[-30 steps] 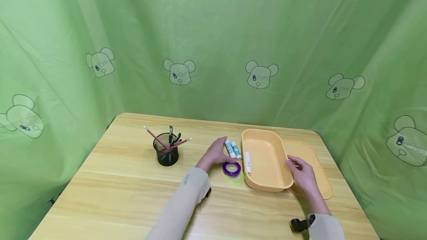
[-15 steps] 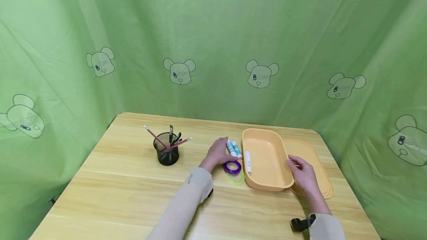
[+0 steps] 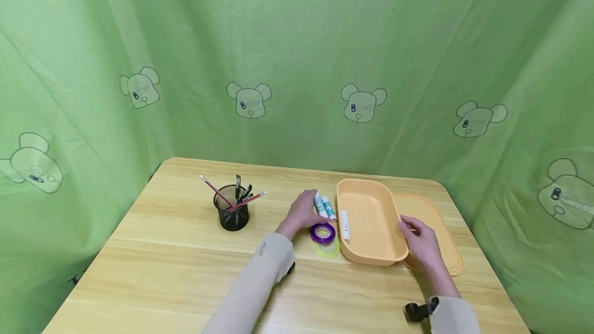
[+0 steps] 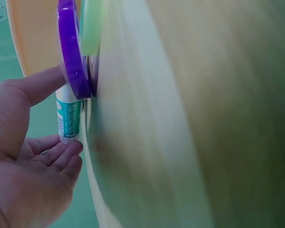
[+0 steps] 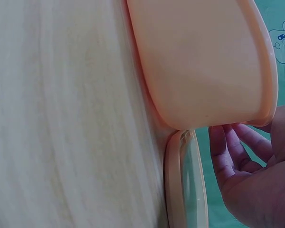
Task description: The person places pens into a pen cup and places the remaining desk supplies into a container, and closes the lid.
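Observation:
In the head view my left hand [image 3: 300, 214] is at a white and teal glue stick [image 3: 319, 205]. The left wrist view shows that glue stick [image 4: 69, 116] between my thumb and fingertips, lengthwise. A second glue stick [image 3: 329, 209] lies beside it. Just below are a purple tape roll [image 3: 323, 241] and a yellow-green tape roll [image 3: 329, 255], partly overlapped. My right hand [image 3: 423, 245] holds the right wall of an orange box [image 3: 376, 220], thumb at the rim and fingers against the outside. Inside the box, along its left wall, lies a white stick [image 3: 345, 227].
An orange lid [image 3: 433, 226] lies flat on the table to the right, partly under the box edge. On the left stands a black mesh pen cup [image 3: 233, 219] with pencils and pens. A green curtain [image 3: 297, 55] hangs behind the wooden table [image 3: 176, 267].
My left hand and the glue sticks have shifted only slightly, first a little right and then back. My right hand stays on the box.

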Available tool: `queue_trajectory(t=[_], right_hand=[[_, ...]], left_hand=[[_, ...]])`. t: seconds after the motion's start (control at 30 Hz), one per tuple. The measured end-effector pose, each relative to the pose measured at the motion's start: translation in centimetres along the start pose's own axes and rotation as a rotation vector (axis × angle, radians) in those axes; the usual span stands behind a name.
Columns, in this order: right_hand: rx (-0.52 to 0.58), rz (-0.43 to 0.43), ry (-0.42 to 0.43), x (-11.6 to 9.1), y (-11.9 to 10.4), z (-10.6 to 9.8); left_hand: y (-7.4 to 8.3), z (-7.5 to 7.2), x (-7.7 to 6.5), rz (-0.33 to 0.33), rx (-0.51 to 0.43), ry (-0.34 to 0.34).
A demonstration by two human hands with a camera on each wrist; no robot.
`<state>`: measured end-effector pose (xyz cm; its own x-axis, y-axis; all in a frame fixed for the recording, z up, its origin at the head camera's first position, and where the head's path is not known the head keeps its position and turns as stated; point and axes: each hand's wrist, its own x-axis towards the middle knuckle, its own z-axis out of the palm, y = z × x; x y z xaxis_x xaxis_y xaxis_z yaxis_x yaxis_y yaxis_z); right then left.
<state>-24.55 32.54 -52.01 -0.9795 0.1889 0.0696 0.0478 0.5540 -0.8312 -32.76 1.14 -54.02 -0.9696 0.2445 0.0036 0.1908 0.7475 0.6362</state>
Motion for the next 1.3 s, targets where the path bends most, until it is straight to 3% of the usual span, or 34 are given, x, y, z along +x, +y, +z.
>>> queue_trajectory(t=[0.37, 0.7, 1.07, 1.3], right_hand=[[-0.012, 0.003, -0.003, 0.0, 0.0, 0.0], [-0.001, -0.014, 0.019, -0.1, 0.3, 0.2], [0.022, -0.035, 0.014, 0.0, 0.5, 0.1], [0.005, -0.034, 0.022, -0.1, 0.4, 0.3]], left_hand=[[0.4, -0.6, 0.1, 0.065, -0.099, 0.088], [3.1, -1.5, -0.5, 0.138, -0.155, 0.155], [5.7, -0.5, -1.6, 0.217, -0.201, 0.105], [6.1, 1.0, -2.0, 0.271, -0.179, 0.077]])
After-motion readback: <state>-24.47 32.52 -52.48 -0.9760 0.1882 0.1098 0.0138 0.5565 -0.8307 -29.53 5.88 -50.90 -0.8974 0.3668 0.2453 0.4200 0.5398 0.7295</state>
